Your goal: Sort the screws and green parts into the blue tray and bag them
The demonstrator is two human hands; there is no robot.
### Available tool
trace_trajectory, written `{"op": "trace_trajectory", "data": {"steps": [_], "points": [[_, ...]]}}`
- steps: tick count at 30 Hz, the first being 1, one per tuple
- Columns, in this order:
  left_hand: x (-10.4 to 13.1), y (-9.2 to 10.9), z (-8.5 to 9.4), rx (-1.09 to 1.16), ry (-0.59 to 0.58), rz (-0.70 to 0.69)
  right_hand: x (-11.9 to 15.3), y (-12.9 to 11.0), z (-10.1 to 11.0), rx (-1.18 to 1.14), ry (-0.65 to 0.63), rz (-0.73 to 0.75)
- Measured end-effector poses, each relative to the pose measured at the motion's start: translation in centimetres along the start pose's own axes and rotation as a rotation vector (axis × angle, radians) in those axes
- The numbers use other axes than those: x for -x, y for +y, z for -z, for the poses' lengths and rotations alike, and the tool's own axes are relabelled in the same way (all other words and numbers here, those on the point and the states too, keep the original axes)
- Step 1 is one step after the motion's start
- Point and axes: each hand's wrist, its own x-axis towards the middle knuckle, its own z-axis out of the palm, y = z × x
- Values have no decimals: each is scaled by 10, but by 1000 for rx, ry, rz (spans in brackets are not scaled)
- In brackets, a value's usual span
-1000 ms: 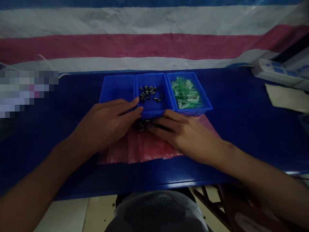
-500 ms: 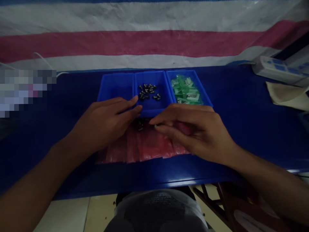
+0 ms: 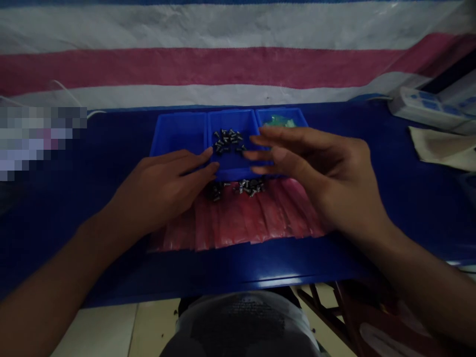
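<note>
My left hand (image 3: 167, 186) rests at the front of the left blue bin (image 3: 178, 131), fingers stretched toward the middle bin (image 3: 232, 173). Several dark screws (image 3: 225, 140) lie in that middle bin. With fingers spread, my right hand (image 3: 327, 173) hovers over the front of the middle and right bins and holds nothing I can see. Below the bins, a row of red plastic bags (image 3: 238, 225) lies side by side. On their upper ends sit two small groups of screws, one dark (image 3: 216, 192) by my left fingers and one shinier (image 3: 250, 187).
Green packets (image 3: 278, 121) show in the right bin, partly behind my right hand. A white power strip (image 3: 424, 109) and a beige cloth or paper piece (image 3: 442, 151) lie at the right. The blue table (image 3: 238, 270) ends near my lap; a striped sheet (image 3: 223, 67) hangs behind.
My right hand has lifted from the bags, moving up and right toward the bins, its pinch opening into spread fingers. The shinier screws now show. My left hand has stayed in place.
</note>
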Motion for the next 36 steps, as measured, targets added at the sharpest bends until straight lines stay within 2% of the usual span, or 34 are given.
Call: {"op": "trace_trajectory", "data": {"steps": [2,5,7,9,12,19,24,26,29,31,34,36], "points": [[1,0,-1,13,8,10,3,0,3,339,-94,186],[1,-1,-2,30,9,16,7,7,5,919,-384,508],[2,-1,-2,40,13,12,9,13,3,1122,-537,613],[2,-1,-2,44,9,9,9,17,1,1174,-577,659],[3,-2,-1,40,-4,7,8,20,-1,1168,-555,705],[-1,-1,-1,28,15,-8,6,20,-1,1113,-585,658],[-1,-1,-2,55,29,6,5,20,-3,1104,-510,750],[1,-1,-3,55,6,18,5,18,-4,1029,-453,700],[3,-1,-2,77,-18,37,6,11,-4,757,-302,428],[3,-2,-1,79,-22,39,6,5,-4,571,-230,321],[3,-2,1,37,-20,25,6,0,-2,295,-247,203],[2,-2,1,13,-10,20,4,1,0,61,-333,-1]]}}
